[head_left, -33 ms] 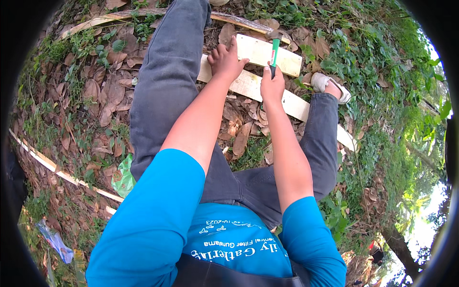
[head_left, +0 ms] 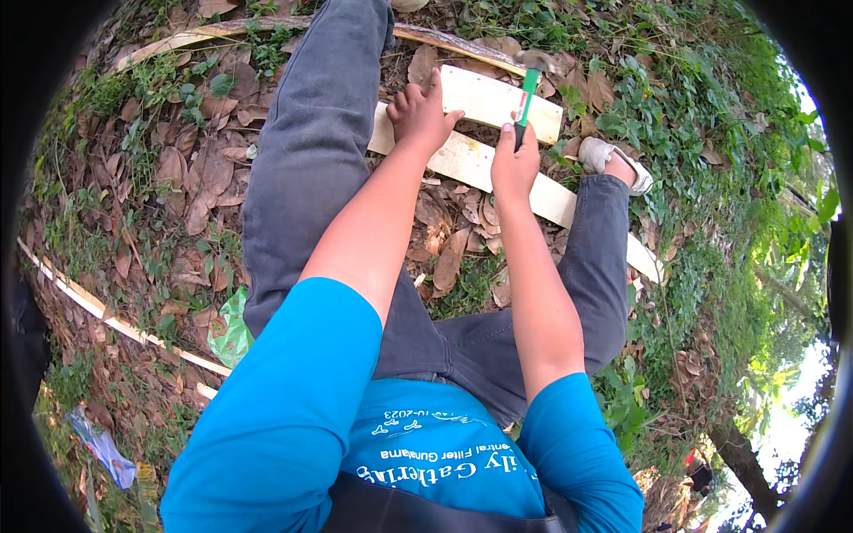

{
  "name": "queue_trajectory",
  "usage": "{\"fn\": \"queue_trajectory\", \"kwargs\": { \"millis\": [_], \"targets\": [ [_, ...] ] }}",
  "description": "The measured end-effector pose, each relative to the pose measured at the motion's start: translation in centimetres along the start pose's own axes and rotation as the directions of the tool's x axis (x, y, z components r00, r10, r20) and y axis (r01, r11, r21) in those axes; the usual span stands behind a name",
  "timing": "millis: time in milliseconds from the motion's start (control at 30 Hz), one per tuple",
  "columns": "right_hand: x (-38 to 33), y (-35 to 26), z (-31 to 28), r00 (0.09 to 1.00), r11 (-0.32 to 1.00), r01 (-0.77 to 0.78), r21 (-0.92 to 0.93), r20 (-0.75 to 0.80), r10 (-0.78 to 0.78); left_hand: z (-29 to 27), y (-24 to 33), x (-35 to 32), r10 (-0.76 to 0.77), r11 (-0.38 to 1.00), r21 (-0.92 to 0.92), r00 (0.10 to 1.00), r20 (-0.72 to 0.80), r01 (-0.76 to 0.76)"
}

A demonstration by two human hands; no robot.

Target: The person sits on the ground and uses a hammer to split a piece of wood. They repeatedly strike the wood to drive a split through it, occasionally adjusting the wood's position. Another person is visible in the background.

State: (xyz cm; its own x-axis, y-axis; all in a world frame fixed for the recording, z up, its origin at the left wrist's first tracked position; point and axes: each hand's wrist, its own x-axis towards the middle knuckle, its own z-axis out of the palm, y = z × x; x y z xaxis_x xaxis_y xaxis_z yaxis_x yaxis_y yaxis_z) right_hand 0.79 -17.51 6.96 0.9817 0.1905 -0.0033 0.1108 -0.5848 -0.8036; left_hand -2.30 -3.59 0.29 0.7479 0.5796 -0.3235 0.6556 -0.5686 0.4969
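Leaf-strewn ground [head_left: 182, 169] with green plants fills most of the circular fisheye view. I sit on it in a blue shirt [head_left: 275, 391], across the bottom, and dark grey trousers [head_left: 306, 151], my legs spread toward the top. A long pale board [head_left: 466, 160] slants from upper centre to right of centre, passing behind my right leg. Thin wooden strips curve across the top [head_left: 444, 42] and the left side [head_left: 115, 327]. A short pale board [head_left: 493, 105] lies at upper centre, just beyond the long one.

My left hand [head_left: 419, 111] is at the short board's left end, index finger and thumb spread around its near corner; whether it grips the wood, I cannot tell. My right hand [head_left: 515, 164], at upper centre, is closed around the dark grip of a green-handled hammer [head_left: 528, 98]. At left of centre lies a crumpled green plastic bag [head_left: 231, 327], and at lower left some bluish plastic [head_left: 107, 450]; I cannot see whether either holds anything. The hammer's metal head [head_left: 539, 61], slightly blurred, appears past the short board's far edge.
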Motion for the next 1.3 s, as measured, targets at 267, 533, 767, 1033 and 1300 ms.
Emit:
{"fn": "queue_trajectory", "kwargs": {
  "millis": [267, 533, 767, 1033, 1300],
  "targets": [
    [-3.8, -12.6, -7.1, 0.981, 0.832, 0.193, 0.520, -0.120, -0.153, 0.7, -2.1, 0.2, -0.021, 1.000, 0.006, 0.999, -0.026, 0.022],
    [-0.7, -1.7, -0.6, 0.971, 0.983, -0.179, 0.031, 0.168, 0.171, 0.0, -0.1, 0.3, 0.001, 0.999, 0.035, 1.000, 0.019, -0.002],
    [-3.5, -14.3, -9.3, 0.975, 0.790, 0.219, 0.573, -0.113, -0.189, 0.4, -1.7, -0.1, -0.025, 1.000, -0.016, 1.000, 0.011, 0.025],
    [0.7, -3.3, -1.5, 0.907, 0.938, -0.344, -0.027, 0.249, 0.340, 0.0, -0.1, 0.2, 0.025, 1.000, -0.005, 0.999, -0.035, -0.026],
    [-2.3, -11.7, -5.9, 0.989, 0.752, 0.096, 0.652, 0.020, -0.144, 0.6, -1.3, -0.7, -0.022, 1.000, 0.017, 1.000, -0.017, 0.022]
  ]
}}
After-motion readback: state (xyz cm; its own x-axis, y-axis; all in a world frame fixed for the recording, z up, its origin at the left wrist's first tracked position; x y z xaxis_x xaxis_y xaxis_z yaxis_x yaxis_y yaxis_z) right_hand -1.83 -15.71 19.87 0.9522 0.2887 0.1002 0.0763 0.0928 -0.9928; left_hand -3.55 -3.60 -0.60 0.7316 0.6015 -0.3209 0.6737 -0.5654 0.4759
